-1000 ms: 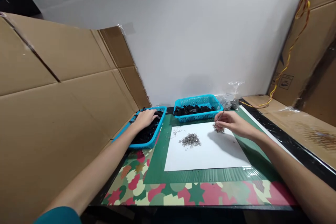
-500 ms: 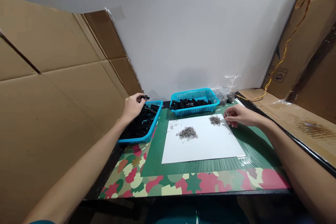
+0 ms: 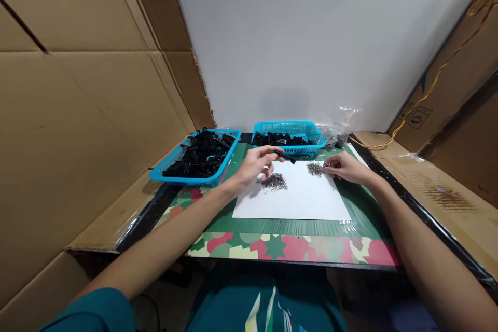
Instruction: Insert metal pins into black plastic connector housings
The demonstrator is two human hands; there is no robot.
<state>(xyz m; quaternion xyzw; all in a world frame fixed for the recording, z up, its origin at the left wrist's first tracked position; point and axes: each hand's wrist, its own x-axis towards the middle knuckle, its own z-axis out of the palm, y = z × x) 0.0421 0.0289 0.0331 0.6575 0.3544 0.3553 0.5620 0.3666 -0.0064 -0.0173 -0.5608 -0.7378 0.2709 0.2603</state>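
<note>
My left hand [image 3: 254, 166] is above the white sheet [image 3: 295, 202], its fingers closed on a small black plastic piece [image 3: 287, 157] that points to the right. At the sheet's right edge, my right hand [image 3: 344, 167] pinches a thin silvery tool [image 3: 324, 161], too small to make out fully; its tip is close to the black piece. Beside the right fingertips lies a small pile of tiny metal parts [image 3: 314, 169]. A larger pile of tiny metal parts [image 3: 274, 181] lies just below my left hand, partly covered by its fingers.
A blue basket [image 3: 218, 180] full of black pieces stands at the left, and a second blue basket [image 3: 288, 150] with black pieces at the back. Clear plastic bags [image 3: 335, 137] lie beside it. Cardboard walls [image 3: 97, 114] flank the green mat [image 3: 221, 223].
My left hand has moved right, from the left basket to above the sheet, carrying the black piece. My right hand stays by the small pile with the silvery tool. The view has tilted down.
</note>
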